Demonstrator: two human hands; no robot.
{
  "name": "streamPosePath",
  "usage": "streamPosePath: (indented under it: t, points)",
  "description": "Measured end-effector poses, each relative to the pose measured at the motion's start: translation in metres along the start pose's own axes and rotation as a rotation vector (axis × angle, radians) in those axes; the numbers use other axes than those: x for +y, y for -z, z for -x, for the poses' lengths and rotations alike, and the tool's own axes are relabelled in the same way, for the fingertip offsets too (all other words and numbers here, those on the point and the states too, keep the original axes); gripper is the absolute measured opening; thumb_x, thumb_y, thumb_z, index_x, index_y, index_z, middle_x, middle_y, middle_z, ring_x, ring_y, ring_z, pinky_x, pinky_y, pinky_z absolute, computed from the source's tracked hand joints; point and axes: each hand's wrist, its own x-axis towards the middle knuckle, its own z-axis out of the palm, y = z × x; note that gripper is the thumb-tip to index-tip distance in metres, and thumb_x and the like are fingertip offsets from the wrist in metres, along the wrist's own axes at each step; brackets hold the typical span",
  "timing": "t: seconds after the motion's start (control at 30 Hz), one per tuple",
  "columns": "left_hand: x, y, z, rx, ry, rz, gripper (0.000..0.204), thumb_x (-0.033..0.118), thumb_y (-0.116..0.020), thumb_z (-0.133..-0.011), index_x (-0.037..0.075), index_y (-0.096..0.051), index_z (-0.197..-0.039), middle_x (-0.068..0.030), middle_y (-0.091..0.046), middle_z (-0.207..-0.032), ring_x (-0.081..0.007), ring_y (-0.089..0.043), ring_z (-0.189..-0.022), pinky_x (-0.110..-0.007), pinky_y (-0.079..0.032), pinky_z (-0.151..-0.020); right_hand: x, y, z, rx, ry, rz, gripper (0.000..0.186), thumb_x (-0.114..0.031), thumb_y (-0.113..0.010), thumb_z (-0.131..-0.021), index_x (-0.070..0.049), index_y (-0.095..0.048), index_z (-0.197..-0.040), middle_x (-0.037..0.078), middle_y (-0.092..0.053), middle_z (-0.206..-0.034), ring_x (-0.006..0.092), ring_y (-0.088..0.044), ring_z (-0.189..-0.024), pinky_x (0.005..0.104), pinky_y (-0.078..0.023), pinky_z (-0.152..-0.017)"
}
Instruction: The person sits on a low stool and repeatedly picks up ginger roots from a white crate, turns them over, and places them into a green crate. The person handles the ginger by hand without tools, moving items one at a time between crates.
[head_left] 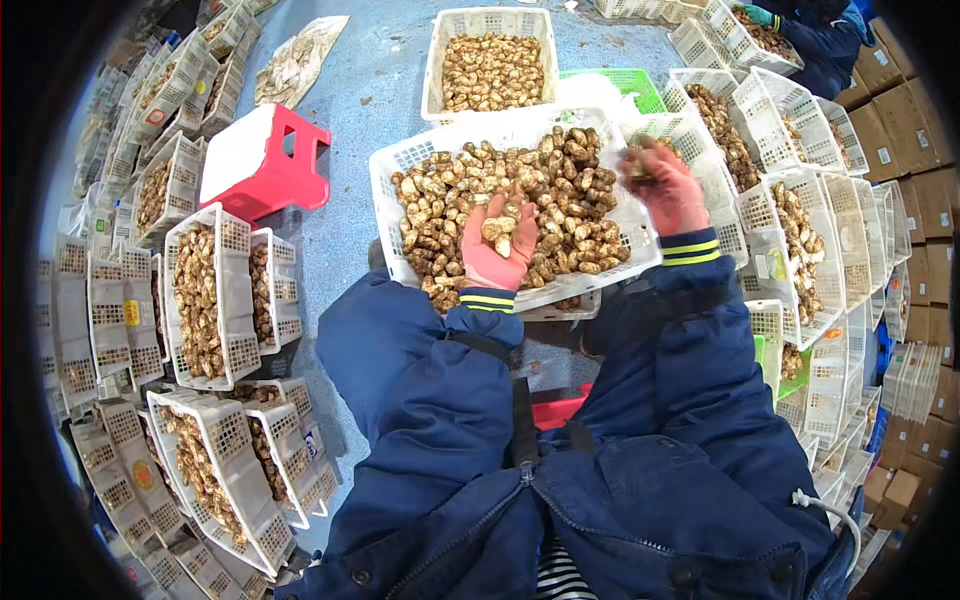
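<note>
A white plastic crate (395, 215) in front of me holds a heap of small brown-and-cream tubers (575, 180). My left hand (495, 262), in a pink glove, is palm up over the heap, its fingers curled round a pale-tipped tuber (498, 232). At the crate's right rim my right hand (675, 195), also pink-gloved, reaches over a neighbouring white crate (715, 205). Motion smears its fingers. Brown tubers show at the fingertips, but whether they are gripped or lie below is unclear.
Another tuber-filled white crate (430, 70) stands beyond. A red stool with a white top (238, 155) is at left. Stacked crates (210, 370) line both sides. A green basket (640, 88) lies behind. At far right are cardboard boxes (905, 125) and a co-worker's dark sleeve (825, 45).
</note>
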Motion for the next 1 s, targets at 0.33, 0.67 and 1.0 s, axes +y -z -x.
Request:
streamPosePath:
  t: [0.33,0.67,1.0]
  points:
    - [0.036,-0.104,-0.061,0.023,0.005,-0.254,0.094,0.052,-0.053,-0.093,0.011,0.006,-0.154,-0.0215,0.004,-0.159,-0.0388,-0.008,-0.147,-0.056,-0.018,-0.116,0.066,0.026,-0.072,-0.272,-0.032,1.013,0.04,-0.021,-0.056,-0.088,-0.005,-0.061,-0.124,0.013,-0.069,-0.099,0.0207,-0.063,-0.078,0.0317,-0.053,-0.077]
    - [0.022,0.091,-0.051,0.733,0.16,-0.462,0.081,0.056,-0.056,-0.088,0.024,-0.018,-0.153,-0.012,-0.011,-0.16,-0.032,-0.014,-0.146,-0.063,-0.026,-0.108,0.186,0.002,-0.113,-0.322,-0.506,1.406,0.055,-0.044,-0.046,-0.094,-0.017,-0.046,-0.142,0.018,-0.06,-0.129,0.0327,-0.059,-0.116,0.0403,-0.046,-0.098]
    - [0.015,0.093,-0.087,0.496,0.417,-0.516,0.067,0.057,-0.061,-0.085,0.023,-0.042,-0.14,-0.006,-0.047,-0.137,-0.0308,-0.045,-0.124,-0.06,-0.035,-0.101,0.214,-0.011,-0.104,-0.479,-0.375,1.231,0.046,-0.038,-0.049,-0.093,-0.008,-0.061,-0.126,0.012,-0.067,-0.112,0.0241,-0.063,-0.103,0.0354,-0.048,-0.089]
